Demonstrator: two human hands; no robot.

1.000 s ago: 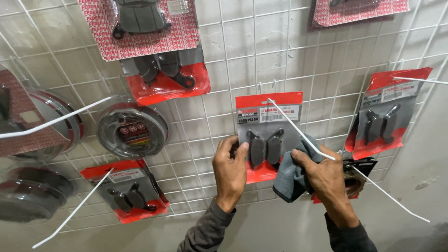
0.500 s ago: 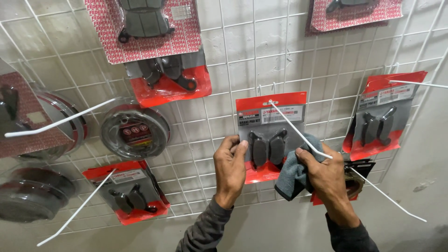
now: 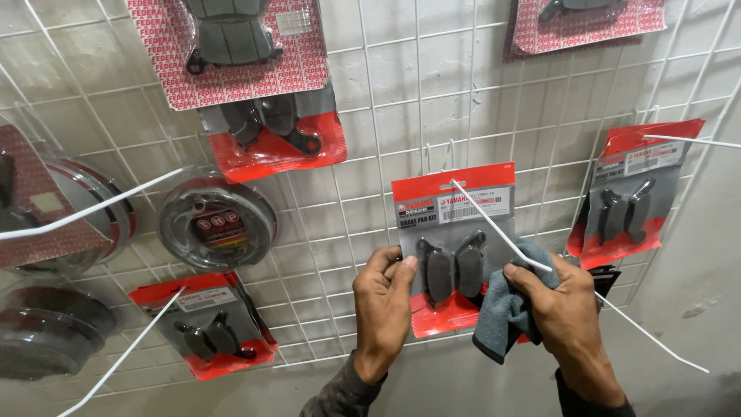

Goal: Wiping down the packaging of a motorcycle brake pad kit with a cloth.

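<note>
Against half a second ago, little changed: left hand (image 3: 384, 309) still pinching the left edge of the red-and-grey brake pad pack (image 3: 455, 251), fingers (image 3: 401, 270) closed narrow on the card with the thumb behind. Right hand (image 3: 570, 313) still bunched around a grey-blue cloth (image 3: 502, 313), fingers curled tight on it, pressed against the pack's lower right corner; now sitting a touch further over the pack's right edge than before. Pack itself unmoved, still hanging on a white wire hook (image 3: 494, 224) poking forward out of its top centre.

All of it mounted on a white wire grid panel (image 3: 370, 170) fixed to a pale, scuffed wall. Right of the held pack, a second red brake pad pack (image 3: 629, 201) on its own hook. Up and left of the held pack, a red-patterned blister card (image 3: 231, 54) overlapping another red-footed pack (image 3: 274, 143). Left of the held pack, a round shoe set in clear wrap (image 3: 218, 224); below and left, one more red pack (image 3: 208, 328) with a long hook running out toward the camera. Far left of the held pack, more round wrapped parts (image 3: 54, 208), partly cut off. Up and right, another red-patterned card (image 3: 587, 23) at the frame's top edge. Bare grey wall to the right of the grid, marked with a small chip.
</note>
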